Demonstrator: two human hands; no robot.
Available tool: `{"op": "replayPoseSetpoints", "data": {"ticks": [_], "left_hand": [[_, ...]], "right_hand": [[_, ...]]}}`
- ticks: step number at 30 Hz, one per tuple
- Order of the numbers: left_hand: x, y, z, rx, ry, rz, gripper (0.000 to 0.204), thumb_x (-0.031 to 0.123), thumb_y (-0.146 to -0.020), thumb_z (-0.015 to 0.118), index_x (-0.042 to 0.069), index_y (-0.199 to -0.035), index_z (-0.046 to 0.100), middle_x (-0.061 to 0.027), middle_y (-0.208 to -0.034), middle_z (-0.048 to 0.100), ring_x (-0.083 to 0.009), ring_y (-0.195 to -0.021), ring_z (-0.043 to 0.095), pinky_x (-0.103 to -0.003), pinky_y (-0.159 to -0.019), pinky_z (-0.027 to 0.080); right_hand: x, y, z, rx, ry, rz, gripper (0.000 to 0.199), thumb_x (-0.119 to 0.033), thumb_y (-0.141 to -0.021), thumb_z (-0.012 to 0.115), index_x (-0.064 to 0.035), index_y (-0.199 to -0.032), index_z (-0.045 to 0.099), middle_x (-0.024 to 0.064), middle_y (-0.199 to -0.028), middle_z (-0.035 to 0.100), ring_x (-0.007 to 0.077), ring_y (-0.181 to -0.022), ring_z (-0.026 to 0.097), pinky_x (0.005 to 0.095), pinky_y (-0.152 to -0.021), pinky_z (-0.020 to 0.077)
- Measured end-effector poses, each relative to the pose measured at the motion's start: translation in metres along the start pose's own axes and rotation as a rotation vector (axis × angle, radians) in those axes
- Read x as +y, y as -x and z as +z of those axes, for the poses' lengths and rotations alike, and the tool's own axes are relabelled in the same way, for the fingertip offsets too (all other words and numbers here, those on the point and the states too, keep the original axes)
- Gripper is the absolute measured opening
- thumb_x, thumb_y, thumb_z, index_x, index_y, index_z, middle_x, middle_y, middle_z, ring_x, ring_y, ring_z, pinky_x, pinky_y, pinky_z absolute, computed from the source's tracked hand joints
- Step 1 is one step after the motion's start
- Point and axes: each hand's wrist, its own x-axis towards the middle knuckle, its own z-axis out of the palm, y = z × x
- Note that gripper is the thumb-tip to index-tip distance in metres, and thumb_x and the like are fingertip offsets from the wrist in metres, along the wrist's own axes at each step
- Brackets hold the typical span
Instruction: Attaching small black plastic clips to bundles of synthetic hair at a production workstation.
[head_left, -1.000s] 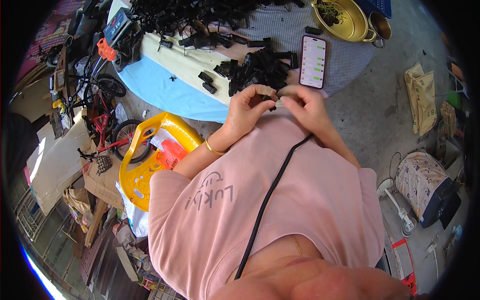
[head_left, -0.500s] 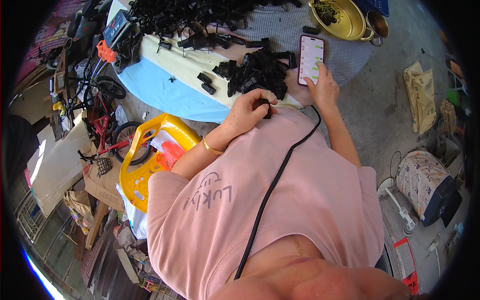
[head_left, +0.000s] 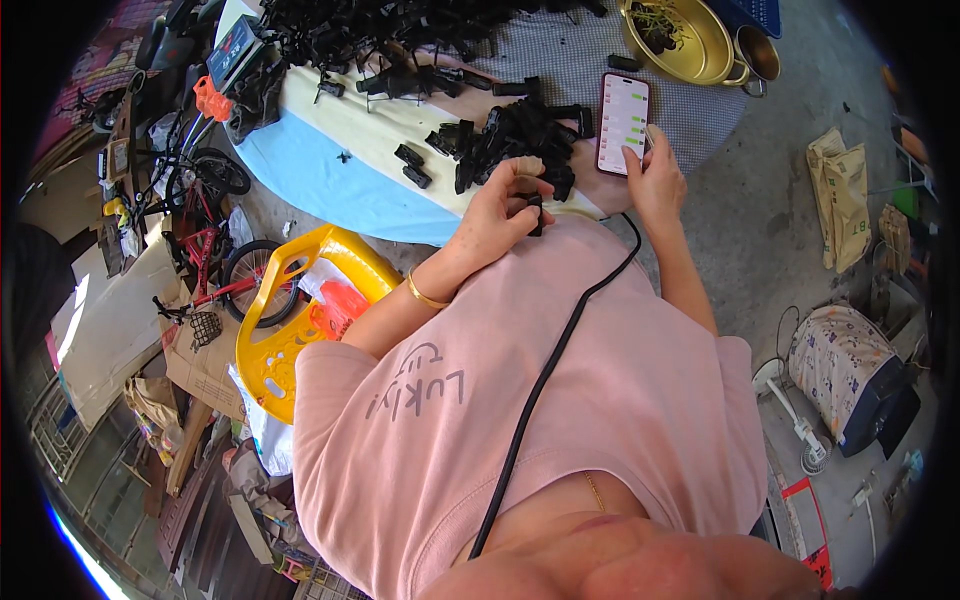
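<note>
My left hand (head_left: 502,205) is closed around a small black plastic part (head_left: 535,213) at the table's near edge, beside a heap of similar black parts (head_left: 510,135). My right hand (head_left: 655,175) reaches to a smartphone (head_left: 624,110) with a lit screen lying on the table, fingers touching its lower edge. A black cable (head_left: 560,345) runs from near my hands down across my pink shirt.
The round table (head_left: 330,175) has a blue and cream cover, with more black parts (head_left: 380,30) piled at the back. A brass bowl (head_left: 680,40) and metal cup (head_left: 757,55) stand far right. A yellow plastic chair (head_left: 285,330) and small red bicycle (head_left: 205,250) stand left. A fan (head_left: 790,400) and a covered box (head_left: 850,370) are at the right.
My right hand left the small part, which both hands held together, and moved up to the phone. My left hand kept the part and stayed by the table edge.
</note>
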Motion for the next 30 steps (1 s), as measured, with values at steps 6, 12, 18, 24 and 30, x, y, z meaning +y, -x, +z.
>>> {"op": "replayPoseSetpoints", "data": {"ticks": [6,12,18,24,30], "left_hand": [[0.003,-0.003,0.004,0.056,-0.143,0.016,0.055,-0.010,-0.074,0.045,0.003,-0.124,0.027,-0.0156,-0.111,0.046,-0.0190,-0.082,0.059,-0.028,-0.075,0.048],[0.011,-0.009,0.016,0.107,-0.596,0.251,0.068,-0.009,-0.069,0.053,0.005,-0.130,0.025,-0.0133,-0.115,0.046,-0.0152,-0.075,0.060,-0.027,-0.067,0.050],[0.022,-0.002,0.017,0.096,-0.833,0.415,0.072,-0.008,-0.067,0.058,0.004,-0.130,0.027,-0.0135,-0.120,0.045,-0.0163,-0.080,0.061,-0.026,-0.069,0.050],[0.036,0.008,-0.015,-0.121,0.128,0.210,0.073,0.009,-0.065,0.075,0.001,-0.125,0.034,-0.0127,-0.118,0.046,-0.0235,-0.102,0.054,-0.033,-0.083,0.048],[0.026,0.006,-0.015,-0.303,0.359,-0.067,0.052,0.019,-0.071,0.072,-0.002,-0.111,0.044,-0.0154,-0.103,0.055,-0.0262,-0.093,0.059,-0.035,-0.083,0.049]], "right_hand": [[-0.019,0.012,-0.023,-0.053,-0.212,0.030,0.037,-0.021,-0.075,0.065,-0.0067,-0.108,0.055,0.0056,-0.069,0.058,0.0173,-0.060,0.056,0.0297,-0.058,0.0462],[-0.078,0.032,-0.040,-0.330,-0.795,-0.102,0.026,-0.010,-0.071,0.071,-0.0008,-0.092,0.060,0.0016,-0.074,0.062,0.0066,-0.064,0.054,0.0220,-0.056,0.0443],[-0.083,0.029,-0.042,-0.475,-0.767,-0.102,0.023,-0.010,-0.070,0.071,0.0007,-0.088,0.061,0.0036,-0.076,0.063,0.0068,-0.066,0.056,0.0211,-0.059,0.0459],[-0.077,0.022,-0.055,-0.486,-1.147,0.069,0.017,-0.006,-0.077,0.066,-0.0009,-0.093,0.061,-0.0007,-0.080,0.061,0.0068,-0.072,0.055,0.0197,-0.065,0.0456],[-0.089,0.023,-0.056,-0.512,-1.207,-0.108,0.013,-0.001,-0.078,0.062,0.0006,-0.091,0.060,0.0023,-0.085,0.062,0.0085,-0.075,0.058,0.0205,-0.069,0.0473]]}}
